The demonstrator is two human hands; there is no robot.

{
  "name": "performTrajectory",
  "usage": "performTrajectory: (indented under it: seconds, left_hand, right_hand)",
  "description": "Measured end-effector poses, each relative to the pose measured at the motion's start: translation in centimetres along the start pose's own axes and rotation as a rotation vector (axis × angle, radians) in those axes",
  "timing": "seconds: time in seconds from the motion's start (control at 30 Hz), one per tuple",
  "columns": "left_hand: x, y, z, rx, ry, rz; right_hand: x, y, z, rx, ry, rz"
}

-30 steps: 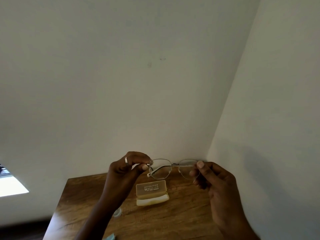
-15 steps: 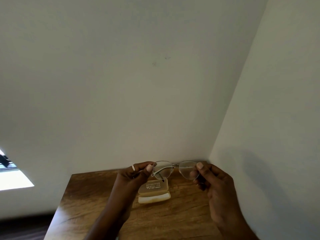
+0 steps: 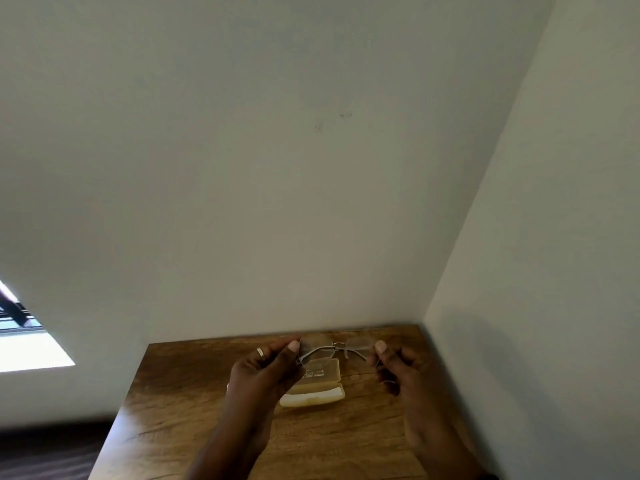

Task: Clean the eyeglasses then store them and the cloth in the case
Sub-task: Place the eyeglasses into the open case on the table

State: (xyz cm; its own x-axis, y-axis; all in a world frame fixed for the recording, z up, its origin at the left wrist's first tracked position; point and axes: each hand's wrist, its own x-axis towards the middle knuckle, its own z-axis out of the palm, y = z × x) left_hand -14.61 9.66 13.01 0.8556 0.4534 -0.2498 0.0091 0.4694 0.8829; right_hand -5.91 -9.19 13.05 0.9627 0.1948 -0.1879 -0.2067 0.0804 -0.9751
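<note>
Thin metal-framed eyeglasses (image 3: 337, 348) with clear lenses hang in the air above the far part of the wooden table (image 3: 173, 393). My left hand (image 3: 266, 370), with a ring on one finger, pinches the left end of the frame. My right hand (image 3: 398, 365) pinches the right end. Just below and behind the glasses lies a pale yellow translucent case (image 3: 317, 388), lid open and tilted back, partly hidden by my left hand. No cloth shows in this view.
The table stands in a room corner, with a white wall (image 3: 277, 202) behind it and another at the right (image 3: 554, 306). Its left edge drops to a dark floor (image 3: 45, 452). A bright window (image 3: 20, 344) is at the far left.
Both hands have lowered the glasses toward the case while the view tilted upward. The small items near the table's front edge have left the frame.
</note>
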Motion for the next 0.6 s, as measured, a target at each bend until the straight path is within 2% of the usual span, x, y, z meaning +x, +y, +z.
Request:
performTrajectory:
  seconds: [0.17,0.3,0.6]
  left_hand:
    - [0.8,-3.1,-0.8,-0.124,0.112,-0.061]
    - [1.1,-6.0,-1.5,-0.156,0.156,-0.119]
    - [4.6,-10.5,-3.8,0.073,0.219,-0.124]
  right_hand:
    - [1.1,2.8,0.4,-0.039,0.042,0.1]
    - [2.1,4.9,0.2,0.001,0.04,0.265]
    - [6.7,9.7,1.1,-0.148,0.04,0.365]
